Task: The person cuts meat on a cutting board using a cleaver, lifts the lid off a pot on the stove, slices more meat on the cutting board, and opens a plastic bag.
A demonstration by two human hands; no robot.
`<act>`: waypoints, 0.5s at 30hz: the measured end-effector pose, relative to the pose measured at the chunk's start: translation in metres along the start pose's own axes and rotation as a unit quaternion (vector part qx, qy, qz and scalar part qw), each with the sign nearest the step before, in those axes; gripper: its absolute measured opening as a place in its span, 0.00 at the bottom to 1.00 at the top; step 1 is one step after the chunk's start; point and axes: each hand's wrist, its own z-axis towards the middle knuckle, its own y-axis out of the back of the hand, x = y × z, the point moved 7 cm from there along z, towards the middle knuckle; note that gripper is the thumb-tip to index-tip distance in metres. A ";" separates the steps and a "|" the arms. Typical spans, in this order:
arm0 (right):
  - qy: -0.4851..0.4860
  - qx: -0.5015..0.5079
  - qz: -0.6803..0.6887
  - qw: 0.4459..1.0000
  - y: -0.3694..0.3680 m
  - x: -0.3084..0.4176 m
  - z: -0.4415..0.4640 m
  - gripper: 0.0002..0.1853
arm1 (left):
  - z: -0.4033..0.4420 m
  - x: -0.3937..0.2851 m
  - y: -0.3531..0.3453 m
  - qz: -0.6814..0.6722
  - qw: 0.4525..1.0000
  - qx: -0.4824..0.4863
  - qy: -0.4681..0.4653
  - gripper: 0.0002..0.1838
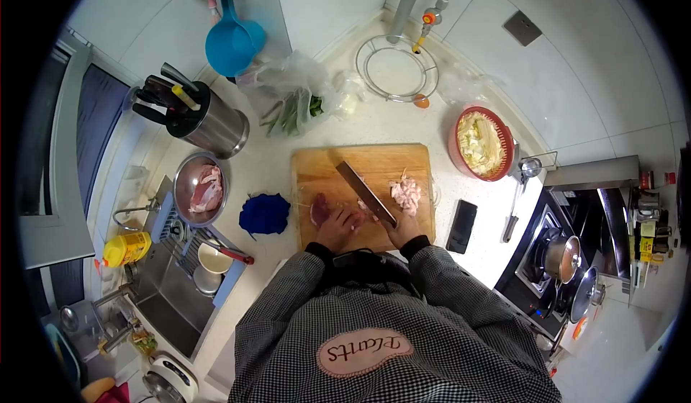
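Checked cloth of a smock (pixel 374 374) fills the foreground as a person works at a kitchen worktop (pixel 277 162). Red meat (pixel 321 210) lies by the cutting board's (pixel 324 160) left edge, toward the near-left corner, where the left hand (pixel 338 229) rests its fingers on it, apparently for steadiness; whether they pinch cannot be told. The right hand (pixel 405 230) is closed round the handle of a knife (pixel 360 189), its blade slanting away to the left between the meat and pale cut pieces (pixel 407 194), gathered near the right edge, seemingly clear of the blade. Beyond the board, a blue cloth (pixel 265 214) sits left and a phone (pixel 462 226) right, both apparently within reach.
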 end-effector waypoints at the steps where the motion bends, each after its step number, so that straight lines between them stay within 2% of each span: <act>1: -0.001 -0.002 0.001 1.000 0.002 0.001 -0.003 0.13 | 0.002 -0.004 0.007 -0.021 1.000 -0.008 -0.021 0.14; 3: 0.002 0.002 0.015 1.000 0.000 0.002 -0.013 0.12 | -0.001 -0.008 0.012 -0.043 0.998 -0.012 -0.040 0.14; 4: 0.001 0.003 0.015 1.000 -0.001 0.002 -0.017 0.12 | -0.005 -0.004 0.010 -0.043 0.999 -0.011 -0.014 0.13; 6: -0.072 0.059 -0.035 0.995 -0.011 -0.007 -0.023 0.10 | -0.009 0.002 0.008 -0.043 0.999 -0.009 0.013 0.12; 11: -0.054 0.050 -0.075 0.994 -0.019 -0.014 -0.032 0.08 | -0.008 -0.002 0.004 0.004 0.999 0.010 -0.053 0.11; 15: -0.065 0.061 -0.097 0.991 -0.022 -0.016 -0.036 0.07 | -0.008 0.001 0.005 -0.001 0.999 0.025 -0.043 0.12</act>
